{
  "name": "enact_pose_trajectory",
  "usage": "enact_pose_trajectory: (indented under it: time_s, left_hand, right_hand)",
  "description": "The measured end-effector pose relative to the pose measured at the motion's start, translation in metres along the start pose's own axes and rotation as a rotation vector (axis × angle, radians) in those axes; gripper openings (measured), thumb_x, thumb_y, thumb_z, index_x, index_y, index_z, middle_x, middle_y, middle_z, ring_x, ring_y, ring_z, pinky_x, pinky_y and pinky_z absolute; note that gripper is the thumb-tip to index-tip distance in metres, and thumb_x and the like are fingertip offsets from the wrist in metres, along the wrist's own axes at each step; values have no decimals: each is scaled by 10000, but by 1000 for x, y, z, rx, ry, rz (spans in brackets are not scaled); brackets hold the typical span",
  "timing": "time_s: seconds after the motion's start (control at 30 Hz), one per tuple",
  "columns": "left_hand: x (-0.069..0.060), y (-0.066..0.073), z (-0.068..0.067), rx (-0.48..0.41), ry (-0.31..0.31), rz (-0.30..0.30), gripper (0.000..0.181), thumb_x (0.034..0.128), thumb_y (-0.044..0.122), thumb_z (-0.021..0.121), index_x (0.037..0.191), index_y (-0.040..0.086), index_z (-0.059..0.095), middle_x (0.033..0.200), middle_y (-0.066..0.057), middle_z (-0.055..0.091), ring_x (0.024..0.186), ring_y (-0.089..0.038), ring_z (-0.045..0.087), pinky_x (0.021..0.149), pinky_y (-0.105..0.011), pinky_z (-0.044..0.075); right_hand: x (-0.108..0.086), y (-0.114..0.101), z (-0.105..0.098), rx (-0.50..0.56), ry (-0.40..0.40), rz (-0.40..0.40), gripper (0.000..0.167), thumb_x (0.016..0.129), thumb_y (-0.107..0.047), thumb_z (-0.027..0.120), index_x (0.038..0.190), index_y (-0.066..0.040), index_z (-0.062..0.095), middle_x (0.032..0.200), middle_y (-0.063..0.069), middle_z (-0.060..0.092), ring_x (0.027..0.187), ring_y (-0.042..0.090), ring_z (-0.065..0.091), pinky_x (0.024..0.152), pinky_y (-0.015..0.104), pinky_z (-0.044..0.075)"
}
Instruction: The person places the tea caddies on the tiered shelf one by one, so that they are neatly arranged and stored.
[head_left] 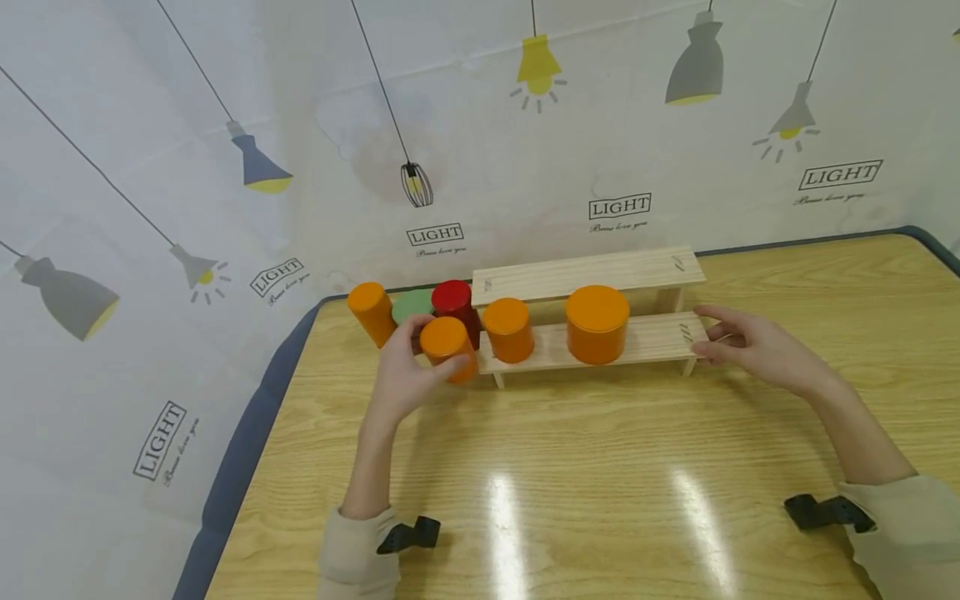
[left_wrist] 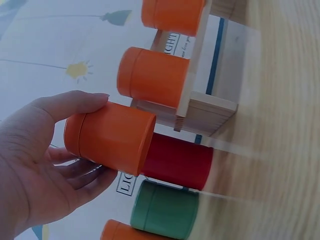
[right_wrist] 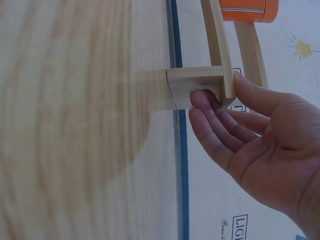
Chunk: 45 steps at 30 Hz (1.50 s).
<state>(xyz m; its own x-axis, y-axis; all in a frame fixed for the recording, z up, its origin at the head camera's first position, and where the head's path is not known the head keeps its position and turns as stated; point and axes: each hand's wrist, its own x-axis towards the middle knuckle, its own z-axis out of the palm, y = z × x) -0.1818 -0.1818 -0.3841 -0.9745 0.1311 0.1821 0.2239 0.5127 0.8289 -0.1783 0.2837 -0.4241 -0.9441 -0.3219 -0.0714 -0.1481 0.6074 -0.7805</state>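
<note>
My left hand (head_left: 405, 381) was curled round an orange canister (head_left: 447, 342), the thumb on one side and the fingers on the other. I held that canister just left of the near end of a low wooden shelf (head_left: 551, 346), in front of a red canister (head_left: 453, 297), and in the left wrist view its base looked clear of the table (head_left: 585, 450). My right hand (head_left: 759, 348) gripped the right end of the low shelf, thumb and fingers bent about the board beside its leg.

Between my hands, two more canisters stood upright on the low shelf: a smaller orange one (head_left: 508, 331) towards the left end and a wider orange one (head_left: 597, 325) past the middle, well apart from each other. Behind them ran a higher wooden shelf (head_left: 588, 277).

Beyond my left fingers, the red canister, a green canister (head_left: 412, 308) and a slim orange canister (head_left: 372, 313) stood in a row on the table, the slim one farthest left. Around all this rose white wall sheeting (head_left: 480, 92) printed with hanging lamps and the word LIGHT
</note>
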Motion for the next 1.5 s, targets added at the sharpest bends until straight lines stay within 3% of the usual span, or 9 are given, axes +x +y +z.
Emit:
enact_pose_trajectory:
  time_s: [0.23, 0.4, 0.73, 0.87, 1.0, 1.1, 1.3, 1.5]
  left_hand:
    - [-4, 15, -8, -34, 77, 76, 633, 798, 138, 866, 1310, -2, 521, 1211, -132, 606, 1058, -276, 561, 956, -430, 473]
    - [-6, 24, -8, -61, 134, 132, 635, 794, 137, 873, 1306, -18, 530, 1211, -143, 606, 1063, -272, 569, 965, -429, 479]
    - [-10, 44, -8, -79, 249, 199, 638, 807, 176, 868, 1324, 15, 532, 1199, -93, 617, 1041, -204, 574, 891, -317, 505]
    - [-11, 54, -5, -80, 270, 260, 615, 808, 169, 865, 1309, 7, 546, 1178, -95, 627, 1024, -198, 575, 892, -373, 503]
    - [-11, 64, -2, -95, 264, 338, 613, 791, 131, 873, 1293, -19, 555, 1171, -119, 635, 1028, -209, 590, 912, -467, 500]
    - [-12, 71, 2, -110, 252, 360, 623, 780, 115, 879, 1295, -21, 555, 1177, -118, 632, 1045, -205, 592, 933, -483, 493]
    - [-11, 82, 15, -162, 202, 394, 633, 768, 86, 879, 1299, -19, 550, 1178, -123, 626, 1039, -206, 597, 918, -413, 514]
    - [-9, 94, 34, -288, 105, 443, 624, 770, 15, 858, 1302, -29, 536, 1178, -128, 633, 1041, -216, 614, 906, -351, 544]
  right_hand:
    - [-1, 1, -2, 10, 5, -19, 693, 1027, -278, 612, 1557, 33, 291, 1226, 228, 601, 1011, 142, 626, 805, 281, 540]
    - [-1, 1, -1, 3, 7, -24, 687, 1028, -261, 612, 1556, 38, 289, 1231, 230, 601, 1032, 186, 623, 794, 247, 532]
    - [0, 0, -1, -6, 6, -22, 669, 1027, -212, 612, 1544, 65, 290, 1225, 240, 605, 1019, 202, 637, 796, 260, 542]
    - [0, 0, 0, -10, 6, -17, 671, 1026, -215, 614, 1545, 62, 292, 1227, 235, 605, 1021, 200, 634, 797, 269, 543]
    - [0, 0, -1, -8, 5, -15, 672, 1027, -217, 613, 1546, 62, 289, 1228, 236, 603, 1017, 193, 634, 802, 287, 546]
    - [0, 0, -1, -3, 5, -16, 673, 1027, -217, 612, 1547, 61, 287, 1231, 236, 600, 1013, 186, 634, 804, 299, 550]
    - [0, 0, 0, 14, 1, -24, 674, 1026, -201, 614, 1544, 72, 281, 1226, 239, 602, 1002, 180, 640, 810, 316, 565]
    - [1, -1, 0, 19, -1, -28, 673, 1027, -201, 612, 1544, 74, 281, 1224, 239, 604, 997, 176, 643, 807, 318, 567]
